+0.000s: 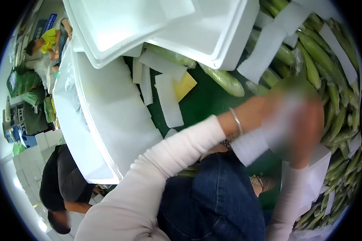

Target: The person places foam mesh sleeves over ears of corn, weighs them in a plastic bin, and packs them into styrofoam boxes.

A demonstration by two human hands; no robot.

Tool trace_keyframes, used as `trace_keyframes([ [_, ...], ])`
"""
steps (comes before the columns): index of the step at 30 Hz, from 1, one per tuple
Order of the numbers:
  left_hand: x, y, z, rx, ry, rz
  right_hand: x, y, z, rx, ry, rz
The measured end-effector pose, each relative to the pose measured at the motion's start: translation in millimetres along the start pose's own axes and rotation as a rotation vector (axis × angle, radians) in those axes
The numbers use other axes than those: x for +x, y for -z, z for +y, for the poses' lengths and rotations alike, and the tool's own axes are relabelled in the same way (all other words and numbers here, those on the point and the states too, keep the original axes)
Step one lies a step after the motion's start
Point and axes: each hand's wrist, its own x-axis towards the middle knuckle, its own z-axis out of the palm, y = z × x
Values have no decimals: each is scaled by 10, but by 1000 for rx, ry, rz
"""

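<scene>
Both hands are together at the right, strongly blurred. My left hand (267, 104), with a silver bangle at its wrist, and my right hand (309, 129) close around a white foam strip (250, 147). One end of the strip hangs below my left wrist. Blur hides the fingers, and a green blur above them may be a vegetable. Beyond the hands is a pile of long green vegetables (310, 66), several in clear film. Another film-wrapped green vegetable (224, 79) rests on the green surface left of my hands.
White foam boxes stand at the left (117, 99) and top (193, 36). Loose foam strips (169, 102) and a yellow card (185, 86) lie between. A white box (319, 162) is beside my right forearm. At the left, one person (60, 180) bends over; another (49, 40) is farther back.
</scene>
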Motion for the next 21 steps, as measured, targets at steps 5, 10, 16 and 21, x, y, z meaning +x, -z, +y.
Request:
trace_keyframes([
  [5, -511, 426, 10, -20, 159, -29, -168, 19, -432, 761, -541, -543],
  [10, -1144, 530, -358, -849, 395, 11, -739, -481, -945, 1617, -980, -447],
  [16, -1033, 397, -556, -1057, 347, 304, -807, -1152, -557, 1439, -831, 52],
  [21, -546, 718, -1329, -302, 548, 610, -52, -1832, -248, 708, -648, -367],
])
